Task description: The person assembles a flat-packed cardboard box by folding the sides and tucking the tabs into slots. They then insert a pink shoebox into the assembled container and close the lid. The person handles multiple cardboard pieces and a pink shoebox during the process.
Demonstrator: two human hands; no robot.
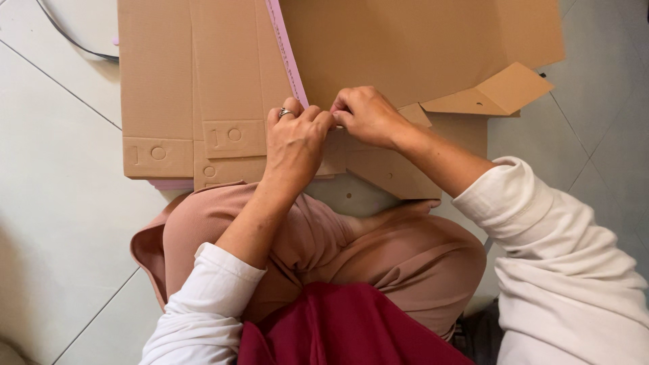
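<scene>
- Two hands meet at one spot: left hand (295,138) and right hand (365,115) come together, fingertips touching, at the near end of a pink strip (286,51).
- The pink strip lies on the flattened cardboard box (405,47); its long axis runs from the hands away toward the far edge, leaning slightly left.
- Left hand: fingers curled, ring on one finger, thumb and forefinger closed at the strip's near end. Whether it pinches the strip itself or the cardboard edge under it cannot be told; the fingers hide the contact.
- Right hand: fingers bent in a pinch at the same point, just right of the strip end.
- Both hands are equally near the strip end; the rest of it extends straight away from them.
- A second stack of flat cardboard (176,81) lies left of the strip, on the tiled floor (54,203).
- An open flap (497,91) sticks out to the right, well apart from the hands.
- The person sits cross-legged; knees just under the near cardboard edge.
</scene>
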